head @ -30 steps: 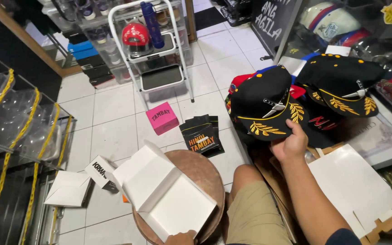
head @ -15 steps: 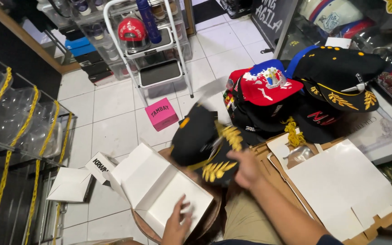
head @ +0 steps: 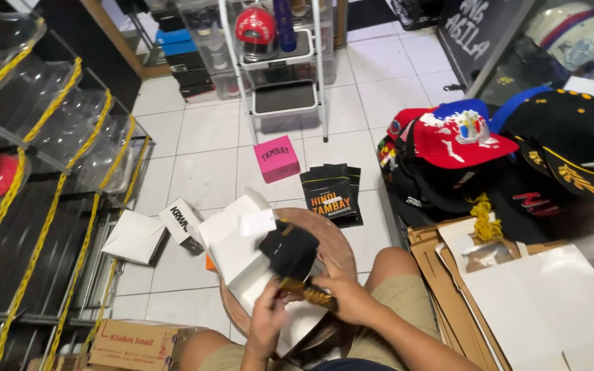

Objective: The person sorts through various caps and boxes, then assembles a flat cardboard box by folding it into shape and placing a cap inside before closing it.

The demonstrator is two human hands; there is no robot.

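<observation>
Reference landmark: the round stool [head: 331, 237] in front of your knees.

1. Edges and room. The open white box [head: 238, 251] lies across the stool top and overhangs its left edge. Bare floor tiles [head: 207, 172] lie beyond the stool, up to the step ladder [head: 280, 75]. Right of the stool, flat cardboard sheets [head: 544, 309] stand close against your right knee.

2. Grip. Both your hands hold the black cap [head: 290, 251] over the box, on the near side of the stool. Your left hand [head: 267, 323] curls around the gold-trimmed brim from the left; your right hand [head: 342, 295] pinches the brim from the right. Fingers are closed on the cap.

3. Containers. The box holds nothing but the cap's crown, which appears to rest against its inner wall. A pink box [head: 276, 158] and black pouches [head: 330, 196] lie on the floor beyond the stool. A brown carton [head: 132, 343] sits left of it.

4. Hard to see. The brim is blurred and partly covered by your fingers. A pile of caps [head: 462, 158] to the right is cut off at the frame edge.
</observation>
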